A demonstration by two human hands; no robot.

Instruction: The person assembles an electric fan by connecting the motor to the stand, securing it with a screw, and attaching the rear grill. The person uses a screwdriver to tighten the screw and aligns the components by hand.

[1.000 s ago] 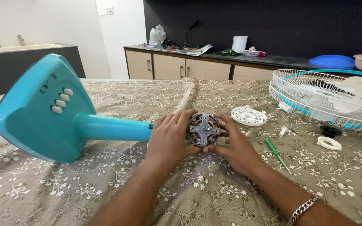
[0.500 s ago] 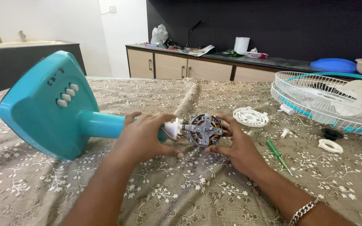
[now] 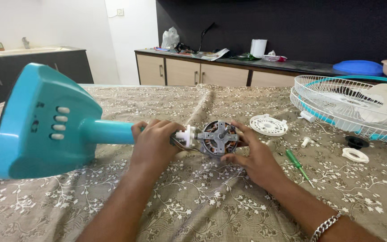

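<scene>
Metal motor (image 3: 219, 138) in right hand (image 3: 251, 157); left hand (image 3: 154, 144) grips teal stand (image 3: 50, 123).

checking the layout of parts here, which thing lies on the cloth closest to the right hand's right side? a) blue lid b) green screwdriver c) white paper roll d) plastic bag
b: the green screwdriver lies on the patterned cloth just beside the right hand, which holds the fan motor; the other options sit far back on the counter.

A white plastic bag (image 3: 170, 37) is sitting on the dark counter, upper centre. Flat printed papers (image 3: 211, 54) are lying just right of it.
</scene>
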